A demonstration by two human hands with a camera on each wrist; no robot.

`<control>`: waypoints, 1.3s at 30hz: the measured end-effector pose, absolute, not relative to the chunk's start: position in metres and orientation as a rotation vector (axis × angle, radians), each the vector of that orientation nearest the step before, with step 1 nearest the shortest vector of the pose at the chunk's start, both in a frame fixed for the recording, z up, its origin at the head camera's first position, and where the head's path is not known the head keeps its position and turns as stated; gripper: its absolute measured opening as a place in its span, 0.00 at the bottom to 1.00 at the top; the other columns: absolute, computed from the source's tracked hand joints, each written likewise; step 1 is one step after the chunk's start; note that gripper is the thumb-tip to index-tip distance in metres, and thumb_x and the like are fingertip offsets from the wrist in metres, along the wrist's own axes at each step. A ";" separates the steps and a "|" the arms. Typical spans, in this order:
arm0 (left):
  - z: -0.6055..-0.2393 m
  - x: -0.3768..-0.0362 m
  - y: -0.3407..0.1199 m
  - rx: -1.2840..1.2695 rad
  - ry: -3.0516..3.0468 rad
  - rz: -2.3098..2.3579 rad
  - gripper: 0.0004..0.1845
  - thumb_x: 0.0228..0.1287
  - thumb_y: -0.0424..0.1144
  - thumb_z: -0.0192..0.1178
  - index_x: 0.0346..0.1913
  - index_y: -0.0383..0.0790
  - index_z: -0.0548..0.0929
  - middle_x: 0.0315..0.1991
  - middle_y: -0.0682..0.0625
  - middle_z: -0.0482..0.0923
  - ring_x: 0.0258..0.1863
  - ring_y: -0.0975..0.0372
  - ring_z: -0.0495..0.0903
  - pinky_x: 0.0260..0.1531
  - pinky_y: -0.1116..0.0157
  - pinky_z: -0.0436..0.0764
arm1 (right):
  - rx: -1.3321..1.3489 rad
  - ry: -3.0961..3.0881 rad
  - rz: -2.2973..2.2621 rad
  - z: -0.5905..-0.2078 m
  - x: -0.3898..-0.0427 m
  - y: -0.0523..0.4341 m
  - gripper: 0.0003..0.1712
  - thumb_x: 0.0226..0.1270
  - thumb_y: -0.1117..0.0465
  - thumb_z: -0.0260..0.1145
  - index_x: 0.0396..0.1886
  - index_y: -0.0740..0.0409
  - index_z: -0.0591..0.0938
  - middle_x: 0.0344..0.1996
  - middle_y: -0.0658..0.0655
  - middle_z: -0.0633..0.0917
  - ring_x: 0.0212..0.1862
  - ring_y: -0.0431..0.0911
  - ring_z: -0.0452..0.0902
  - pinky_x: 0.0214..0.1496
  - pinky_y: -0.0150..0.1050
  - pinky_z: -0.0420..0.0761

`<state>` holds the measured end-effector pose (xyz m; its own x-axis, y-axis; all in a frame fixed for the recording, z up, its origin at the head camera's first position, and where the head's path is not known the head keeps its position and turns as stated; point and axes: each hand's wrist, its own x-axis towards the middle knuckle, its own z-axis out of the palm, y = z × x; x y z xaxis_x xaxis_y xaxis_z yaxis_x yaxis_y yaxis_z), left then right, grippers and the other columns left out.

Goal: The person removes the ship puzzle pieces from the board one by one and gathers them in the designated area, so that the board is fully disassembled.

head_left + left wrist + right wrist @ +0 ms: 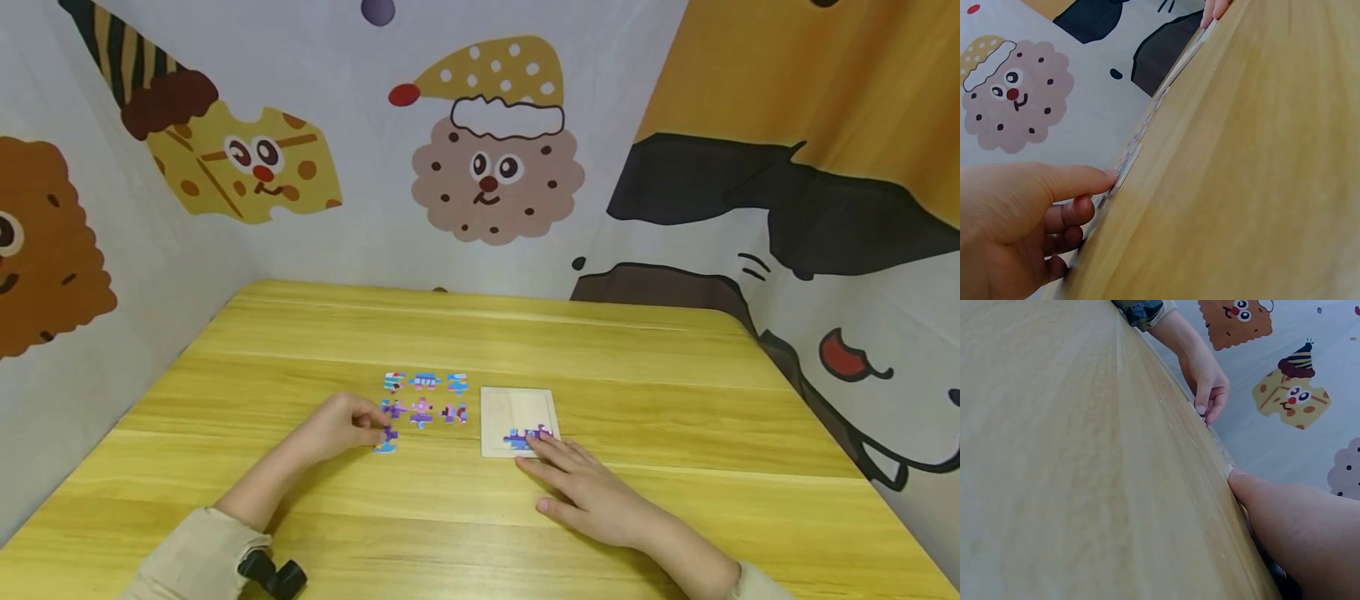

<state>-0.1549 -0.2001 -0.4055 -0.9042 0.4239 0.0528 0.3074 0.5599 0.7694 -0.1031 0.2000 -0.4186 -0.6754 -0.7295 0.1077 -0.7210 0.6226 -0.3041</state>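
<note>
Several loose puzzle pieces (423, 395), pink, blue and purple, lie in rows on the wooden table (675, 392). My left hand (377, 430) pinches a purple and blue puzzle piece (387, 439) at the near left corner of the rows; the left wrist view shows thumb and fingers (1094, 187) closed on its edge (1121, 172). Right of the rows lies a white puzzle tray (517, 406) with joined purple-blue pieces (525, 436) along its near edge. My right hand (546, 447) lies flat, straight fingers touching those pieces. Its thumb (1244, 486) rests on the table.
Cloth walls printed with cartoon biscuits close in the table at the back and both sides. A black wrist camera (273, 573) sits on my left sleeve. Bare tabletop stretches behind the tray and to the right.
</note>
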 end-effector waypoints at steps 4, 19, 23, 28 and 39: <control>-0.405 -0.154 -0.201 0.623 2.653 1.265 0.09 0.56 0.31 0.68 0.40 0.35 0.87 0.20 0.53 0.74 0.18 0.66 0.65 0.17 0.72 0.66 | -1.258 2.809 -0.510 -0.419 -0.103 0.200 0.31 0.75 0.43 0.49 0.73 0.43 0.62 0.74 0.54 0.55 0.73 0.52 0.46 0.68 0.59 0.50; -0.402 -0.154 -0.200 0.614 2.643 1.282 0.08 0.57 0.34 0.68 0.40 0.37 0.87 0.20 0.53 0.74 0.18 0.66 0.65 0.17 0.72 0.65 | -1.270 2.850 -0.458 -0.421 -0.103 0.201 0.30 0.75 0.44 0.49 0.74 0.42 0.61 0.74 0.53 0.54 0.74 0.55 0.42 0.69 0.57 0.49; -0.401 -0.153 -0.199 0.628 2.635 1.287 0.07 0.58 0.36 0.67 0.39 0.38 0.87 0.20 0.53 0.73 0.18 0.67 0.64 0.17 0.72 0.64 | -1.256 2.846 -0.475 -0.421 -0.103 0.201 0.30 0.75 0.44 0.49 0.74 0.42 0.61 0.74 0.52 0.53 0.74 0.56 0.42 0.69 0.59 0.47; -0.399 -0.152 -0.194 0.664 2.620 1.290 0.08 0.60 0.39 0.67 0.39 0.38 0.87 0.18 0.53 0.73 0.17 0.67 0.63 0.17 0.71 0.63 | -1.247 2.846 -0.475 -0.421 -0.103 0.201 0.30 0.75 0.44 0.49 0.74 0.41 0.61 0.74 0.52 0.53 0.74 0.55 0.42 0.68 0.60 0.48; -0.391 -0.150 -0.174 0.764 2.585 1.317 0.08 0.62 0.39 0.65 0.41 0.39 0.87 0.19 0.55 0.72 0.18 0.67 0.64 0.17 0.71 0.64 | -1.178 2.840 -0.528 -0.421 -0.102 0.202 0.30 0.74 0.42 0.50 0.73 0.37 0.62 0.75 0.60 0.50 0.72 0.61 0.46 0.68 0.61 0.48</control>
<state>-0.1498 -0.1736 -0.3910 -0.8610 0.4985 0.1011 0.3749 0.4874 0.7886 -0.1022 0.2018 -0.4207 -0.7145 -0.6913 0.1078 -0.6839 0.6574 -0.3163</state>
